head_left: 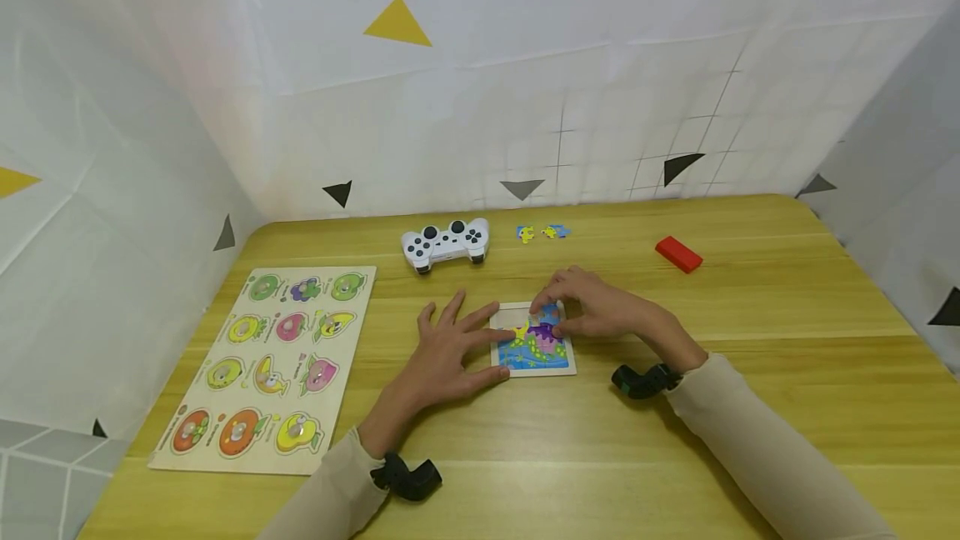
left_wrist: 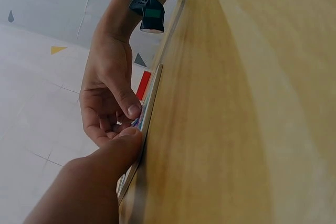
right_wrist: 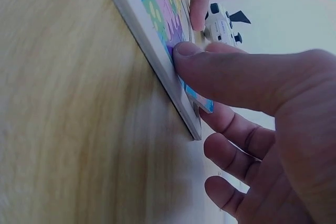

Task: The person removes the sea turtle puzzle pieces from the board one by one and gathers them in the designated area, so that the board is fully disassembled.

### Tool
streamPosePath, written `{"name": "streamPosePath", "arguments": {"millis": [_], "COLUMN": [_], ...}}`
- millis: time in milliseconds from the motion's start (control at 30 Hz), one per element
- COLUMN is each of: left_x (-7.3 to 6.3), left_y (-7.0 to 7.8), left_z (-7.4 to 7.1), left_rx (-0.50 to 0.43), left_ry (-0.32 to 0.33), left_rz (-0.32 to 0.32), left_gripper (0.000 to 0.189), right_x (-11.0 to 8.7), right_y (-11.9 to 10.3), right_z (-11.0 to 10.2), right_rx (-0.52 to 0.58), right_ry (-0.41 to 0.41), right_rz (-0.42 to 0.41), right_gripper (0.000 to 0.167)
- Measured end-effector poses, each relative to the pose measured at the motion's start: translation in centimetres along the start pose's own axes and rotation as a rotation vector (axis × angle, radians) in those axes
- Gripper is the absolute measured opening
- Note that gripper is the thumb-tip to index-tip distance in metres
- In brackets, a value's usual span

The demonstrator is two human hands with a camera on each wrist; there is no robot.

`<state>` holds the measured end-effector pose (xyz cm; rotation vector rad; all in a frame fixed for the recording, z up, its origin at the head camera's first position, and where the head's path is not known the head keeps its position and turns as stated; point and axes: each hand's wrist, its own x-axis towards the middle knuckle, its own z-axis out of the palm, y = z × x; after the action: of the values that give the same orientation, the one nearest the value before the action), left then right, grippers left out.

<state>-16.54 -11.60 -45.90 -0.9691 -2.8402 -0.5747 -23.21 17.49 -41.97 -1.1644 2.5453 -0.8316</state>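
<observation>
A small jigsaw puzzle in a pale wooden tray (head_left: pixel 538 372) lies mid-table, its picture an undersea scene in blue, purple and green. My left hand (head_left: pixel 448 357) spreads its fingers over the tray's left side, one fingertip on the picture and the thumb by the lower left corner. At the upper right corner, my right hand (head_left: pixel 600 307) pinches a blue puzzle piece (right_wrist: pixel 202 102) between thumb and fingers. That piece sits tilted, one edge raised above the tray rim in the right wrist view. Bare tray shows along the upper left.
Two loose puzzle pieces (head_left: pixel 556 232) lie behind the tray. A white game controller (head_left: pixel 447 245) stands to their left and a red block (head_left: pixel 678 254) to the right. A wooden fruit puzzle board (head_left: pixel 341 340) covers the table's left side. Patterned cloth (head_left: pixel 465 132) hangs behind.
</observation>
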Motion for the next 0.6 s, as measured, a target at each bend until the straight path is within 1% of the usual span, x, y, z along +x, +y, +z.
{"name": "streamPosePath", "arguments": {"millis": [200,433,600], "left_x": [0.03,0.02,0.02], "left_y": [-0.02,-0.11,-0.16], "left_z": [0.05,0.14,0.16], "left_rx": [-0.003,-0.009,-0.014], "left_ry": [-0.002,-0.012,-0.018], "left_rz": [-0.003,-0.008,-0.009], "left_gripper": [0.051,0.051,0.051], "right_x": [-0.07,-0.09,-0.15], "right_y": [-0.03,-0.21,-0.08], "right_z": [-0.08,-0.2,-0.23], "right_rx": [0.048,0.076,0.071], "right_ry": [0.017,0.027,0.019], "right_rz": [0.044,0.048,0.055], "right_gripper": [0.048,0.039,0.038]}}
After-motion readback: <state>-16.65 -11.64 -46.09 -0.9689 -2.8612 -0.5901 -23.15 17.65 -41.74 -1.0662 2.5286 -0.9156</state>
